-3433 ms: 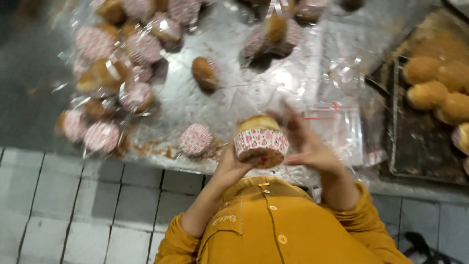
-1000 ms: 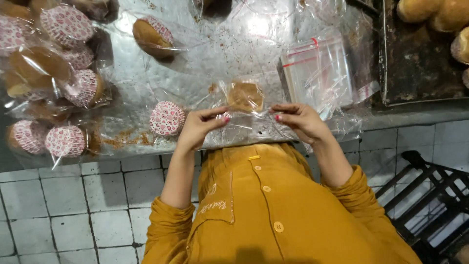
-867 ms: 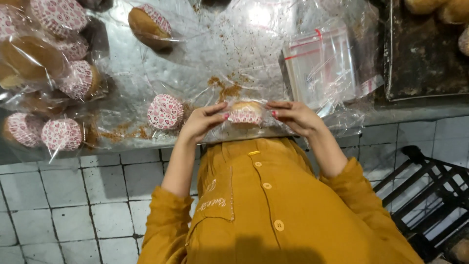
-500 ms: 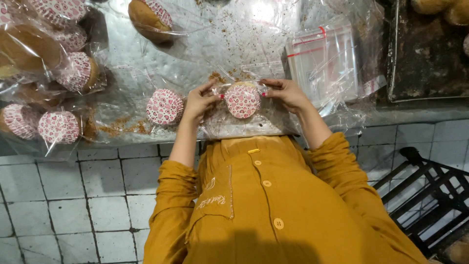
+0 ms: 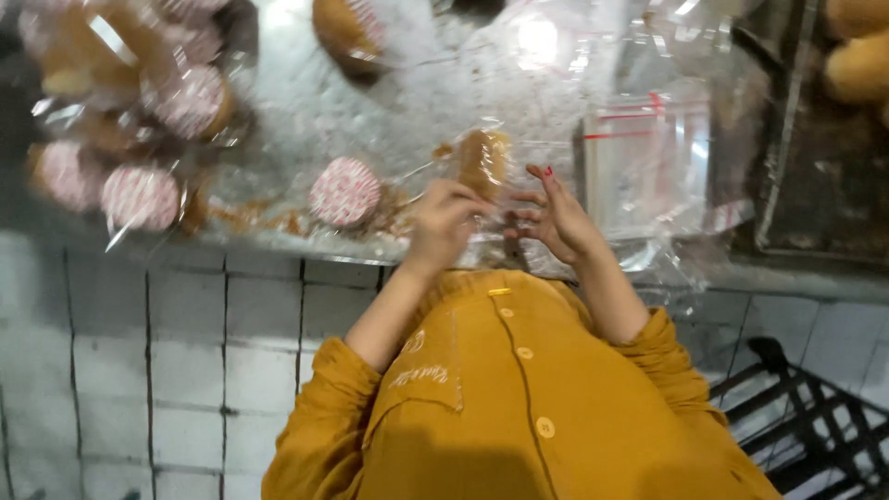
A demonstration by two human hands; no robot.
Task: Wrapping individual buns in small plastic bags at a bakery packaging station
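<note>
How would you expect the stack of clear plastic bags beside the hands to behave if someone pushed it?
The stack of clear bags looks thin and glossy, so it would probably slide and fan apart rather than move as one. It seems floppy and light; its wrinkled lower edge suggests easy creasing.
</note>
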